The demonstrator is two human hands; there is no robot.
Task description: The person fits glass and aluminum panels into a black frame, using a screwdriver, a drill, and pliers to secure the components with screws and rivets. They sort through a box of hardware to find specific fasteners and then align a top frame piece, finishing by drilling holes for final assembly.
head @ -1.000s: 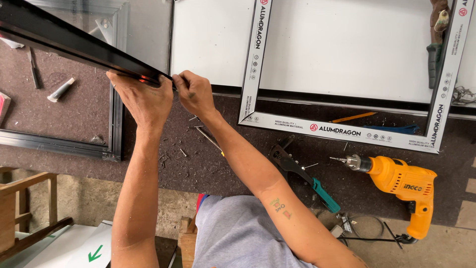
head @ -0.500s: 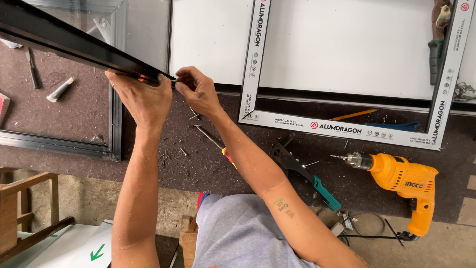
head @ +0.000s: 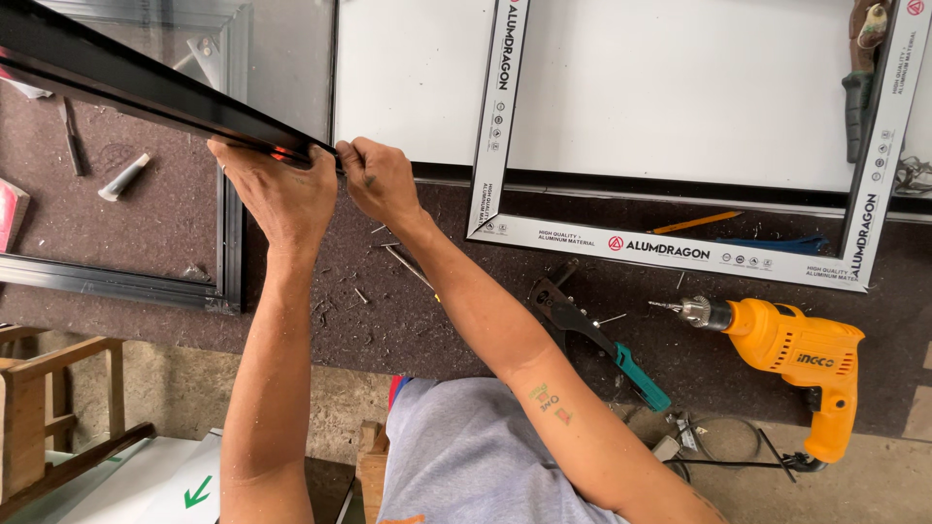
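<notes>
- Rivet pliers (head: 592,335) with a teal handle and an orange drill (head: 796,354) lie on the brown desk (head: 437,320), nearest the person.
- Left hand (head: 277,189): grip curled over the near end of the black bar (head: 146,87), holding it raised above the desk.
- Right hand (head: 379,180): fingertips pinched at the bar's tip, just beside the left hand.
- Beyond: a taped frame (head: 670,247) against a white panel (head: 670,87).
</notes>
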